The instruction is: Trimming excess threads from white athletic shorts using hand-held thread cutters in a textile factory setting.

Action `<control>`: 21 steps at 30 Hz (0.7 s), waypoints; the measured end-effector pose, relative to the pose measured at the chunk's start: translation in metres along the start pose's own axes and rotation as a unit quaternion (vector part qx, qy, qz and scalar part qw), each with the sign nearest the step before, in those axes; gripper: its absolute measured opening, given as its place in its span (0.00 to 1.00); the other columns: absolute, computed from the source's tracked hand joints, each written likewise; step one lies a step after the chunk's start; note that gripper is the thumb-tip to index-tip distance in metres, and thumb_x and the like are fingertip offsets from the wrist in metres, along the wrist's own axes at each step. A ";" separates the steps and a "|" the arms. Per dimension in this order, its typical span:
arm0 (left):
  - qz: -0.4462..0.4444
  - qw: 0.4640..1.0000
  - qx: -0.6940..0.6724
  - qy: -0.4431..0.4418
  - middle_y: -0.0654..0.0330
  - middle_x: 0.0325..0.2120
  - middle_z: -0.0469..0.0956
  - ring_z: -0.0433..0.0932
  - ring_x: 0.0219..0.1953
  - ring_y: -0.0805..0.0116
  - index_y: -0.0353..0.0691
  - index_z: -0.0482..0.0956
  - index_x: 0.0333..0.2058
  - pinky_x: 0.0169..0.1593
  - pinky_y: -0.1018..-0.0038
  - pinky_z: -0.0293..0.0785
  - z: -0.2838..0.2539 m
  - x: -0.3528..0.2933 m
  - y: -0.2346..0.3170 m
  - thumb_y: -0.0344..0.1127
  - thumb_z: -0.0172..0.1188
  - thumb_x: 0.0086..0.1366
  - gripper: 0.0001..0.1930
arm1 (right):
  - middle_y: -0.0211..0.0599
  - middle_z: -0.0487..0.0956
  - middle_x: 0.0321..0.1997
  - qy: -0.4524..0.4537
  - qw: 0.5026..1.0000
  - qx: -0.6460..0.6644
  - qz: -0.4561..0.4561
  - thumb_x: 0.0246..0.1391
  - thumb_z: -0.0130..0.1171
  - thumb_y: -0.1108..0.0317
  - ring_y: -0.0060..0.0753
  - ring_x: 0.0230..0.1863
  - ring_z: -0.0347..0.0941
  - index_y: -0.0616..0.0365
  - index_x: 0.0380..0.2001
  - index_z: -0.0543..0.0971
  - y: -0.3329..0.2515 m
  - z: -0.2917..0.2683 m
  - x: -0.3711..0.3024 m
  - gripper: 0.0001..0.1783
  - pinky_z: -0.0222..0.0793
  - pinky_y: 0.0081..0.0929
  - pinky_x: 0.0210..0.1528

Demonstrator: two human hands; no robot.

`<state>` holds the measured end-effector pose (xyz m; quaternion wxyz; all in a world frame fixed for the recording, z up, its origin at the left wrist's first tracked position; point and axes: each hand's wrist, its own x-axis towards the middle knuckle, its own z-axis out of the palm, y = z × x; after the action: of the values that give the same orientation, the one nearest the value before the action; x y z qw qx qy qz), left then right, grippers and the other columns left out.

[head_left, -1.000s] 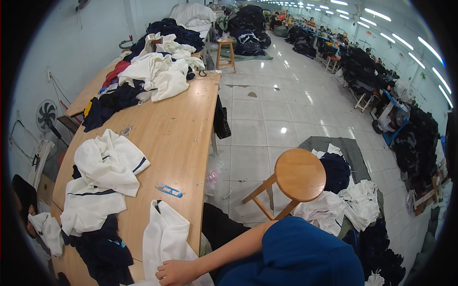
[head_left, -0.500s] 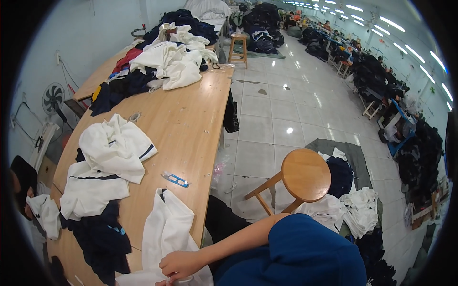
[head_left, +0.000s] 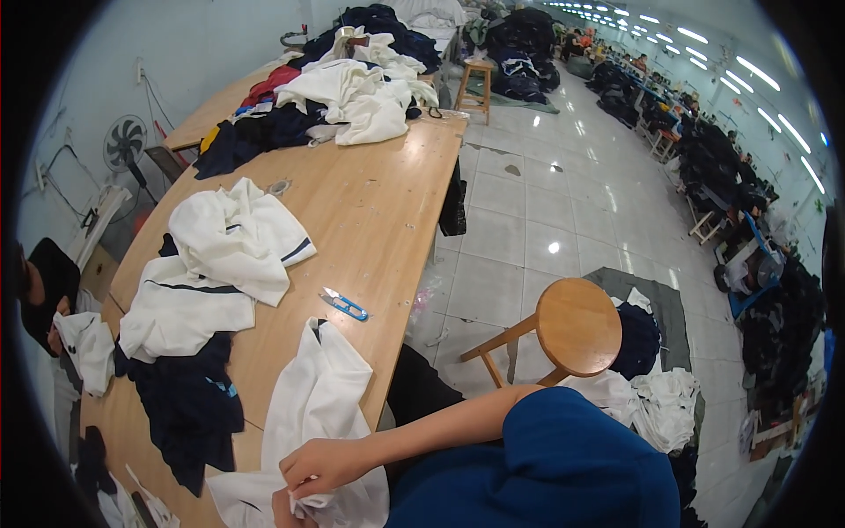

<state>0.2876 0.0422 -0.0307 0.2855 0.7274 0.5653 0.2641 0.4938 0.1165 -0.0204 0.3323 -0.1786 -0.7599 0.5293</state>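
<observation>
A white garment point(head_left: 326, 387) with a small dark mark at its upper tip lies at the table's near edge and spreads under my hands. My right hand point(head_left: 324, 464) is closed on a bunched fold of it, fingers pressed together. My left hand point(head_left: 289, 510) shows only in part at the lower edge, against the same white cloth just below my right fingers; its fingertips are hidden. Beyond the cloth lie blue-handled thread snips point(head_left: 344, 304), touched by neither hand.
White garments with dark stripes point(head_left: 238, 242) and navy cloth point(head_left: 189, 418) lie on the wooden table point(head_left: 387, 211). A heap of clothes point(head_left: 352, 92) covers its far end. A round wooden stool point(head_left: 578, 326) stands right, near floor piles point(head_left: 666, 400). At left, another person point(head_left: 48, 290) handles white cloth.
The view has shifted, so the table and stool sit a little further right. My hands have come up slightly with the white garment, and more of my left hand shows.
</observation>
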 end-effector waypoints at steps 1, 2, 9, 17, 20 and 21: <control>-0.092 0.995 0.026 0.011 0.53 0.35 0.72 0.71 0.34 0.63 0.29 0.69 0.41 0.37 0.73 0.68 -0.005 0.002 0.003 0.24 0.49 0.57 0.13 | 0.39 0.71 0.35 -0.010 0.998 0.062 -0.004 0.43 0.58 0.66 0.40 0.39 0.68 0.58 0.35 0.72 -0.001 -0.003 0.004 0.14 0.63 0.31 0.38; -0.089 0.996 0.026 0.013 0.53 0.35 0.72 0.71 0.34 0.63 0.29 0.69 0.41 0.37 0.73 0.68 -0.012 0.001 0.003 0.24 0.49 0.57 0.13 | 0.40 0.71 0.43 -0.019 0.992 0.123 -0.009 0.42 0.60 0.64 0.40 0.45 0.67 0.57 0.46 0.70 -0.001 -0.004 0.008 0.25 0.63 0.31 0.44; -0.229 0.899 -0.130 0.349 0.55 0.36 0.72 0.68 0.37 0.64 0.30 0.69 0.43 0.44 0.70 0.65 -0.046 -0.013 0.055 0.33 0.54 0.59 0.15 | 0.58 0.64 0.52 0.025 0.978 -0.177 -0.111 0.35 0.65 0.55 0.53 0.53 0.61 0.57 0.61 0.44 0.009 0.034 0.013 0.55 0.58 0.35 0.53; -0.277 0.855 -0.397 0.185 0.56 0.30 0.74 0.72 0.32 0.69 0.32 0.70 0.40 0.38 0.75 0.69 -0.025 0.067 0.049 0.35 0.51 0.61 0.12 | 0.47 0.76 0.37 -0.120 0.990 0.070 -0.036 0.44 0.58 0.68 0.42 0.38 0.71 0.65 0.40 0.72 -0.067 -0.016 0.020 0.18 0.65 0.30 0.42; -0.304 0.797 -0.499 0.154 0.57 0.28 0.75 0.74 0.30 0.71 0.33 0.70 0.38 0.36 0.77 0.71 -0.032 0.071 0.031 0.36 0.50 0.62 0.11 | 0.41 0.77 0.41 -0.145 0.963 0.218 0.058 0.46 0.56 0.72 0.25 0.42 0.68 0.66 0.40 0.73 -0.092 -0.051 -0.007 0.16 0.63 0.24 0.47; -0.308 0.773 -0.535 0.145 0.57 0.27 0.76 0.74 0.30 0.72 0.34 0.70 0.38 0.35 0.78 0.71 -0.034 0.069 0.024 0.36 0.50 0.62 0.11 | 0.41 0.77 0.41 -0.168 0.957 0.225 0.070 0.47 0.56 0.72 0.25 0.43 0.68 0.66 0.40 0.73 -0.090 -0.057 -0.015 0.16 0.63 0.24 0.47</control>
<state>0.2953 0.1088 0.0141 0.6094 0.1964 0.5612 0.5244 0.5517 0.1121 0.0706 0.1942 -0.0603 -0.6513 0.7310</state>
